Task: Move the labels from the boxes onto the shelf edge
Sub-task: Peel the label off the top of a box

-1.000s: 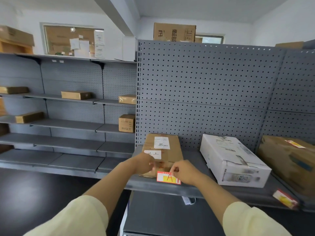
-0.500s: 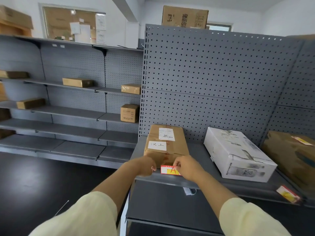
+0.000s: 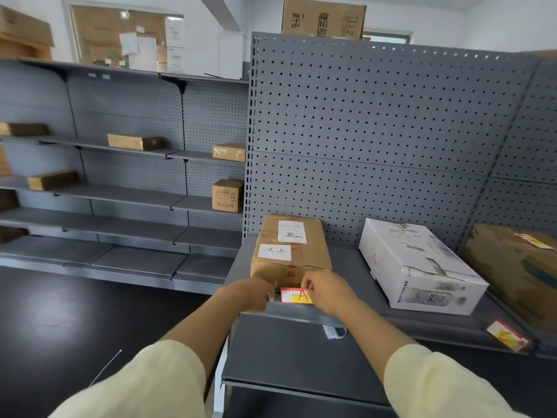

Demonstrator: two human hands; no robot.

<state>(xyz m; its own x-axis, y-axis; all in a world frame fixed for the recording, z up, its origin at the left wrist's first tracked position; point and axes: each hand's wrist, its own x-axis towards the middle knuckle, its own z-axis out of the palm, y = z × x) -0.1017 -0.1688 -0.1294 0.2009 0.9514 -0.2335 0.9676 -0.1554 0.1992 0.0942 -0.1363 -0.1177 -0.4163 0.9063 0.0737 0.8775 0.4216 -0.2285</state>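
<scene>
A red and yellow label (image 3: 297, 296) marked "A" lies against the front edge of the grey shelf (image 3: 422, 322), just below a brown cardboard box (image 3: 289, 251). My left hand (image 3: 254, 294) pinches the label's left end. My right hand (image 3: 327, 289) presses on its right end and covers that part. A second red and yellow label (image 3: 508, 334) sits on the shelf edge at the far right. A third label (image 3: 532, 241) lies on top of the brown box (image 3: 518, 267) at the right.
A white box (image 3: 419, 267) stands between the two brown boxes. A grey pegboard panel (image 3: 376, 140) backs the shelf. A lower shelf (image 3: 301, 357) juts out beneath my hands. Long grey shelves (image 3: 105, 194) with several small boxes run along the left wall.
The label has moved up to the shelf's front edge, and both hands have closed in on its ends. My view has shifted closer and slightly left.
</scene>
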